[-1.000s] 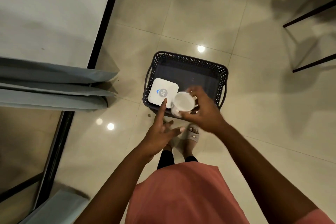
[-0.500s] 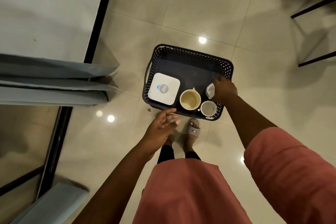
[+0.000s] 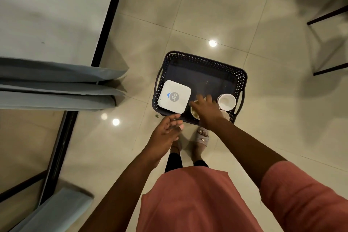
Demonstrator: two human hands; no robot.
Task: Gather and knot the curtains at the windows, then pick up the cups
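Note:
A dark perforated basket (image 3: 205, 60) stands on the tiled floor in front of my feet. Inside it lie a white square box (image 3: 174, 97) at the near left and cups along the near right side. A white cup (image 3: 227, 101) stands upright in the near right corner. A cream cup (image 3: 194, 113) and another cup (image 3: 226, 115) are mostly hidden under my right hand (image 3: 207, 108), which hovers over them with fingers spread. Whether it touches the cream cup I cannot tell. My left hand (image 3: 166, 133) is open just outside the basket's near rim, holding nothing.
Grey-blue curtain folds (image 3: 62, 88) hang at the left by a black window frame (image 3: 110, 15). More curtain fabric (image 3: 52, 211) shows at the bottom left. Dark furniture legs (image 3: 327, 15) stand at the far right. Glossy floor tiles surround the basket.
My right hand let go of the white cup in the basket's right corner and moved left over the cream cup. My left hand stayed by the near rim.

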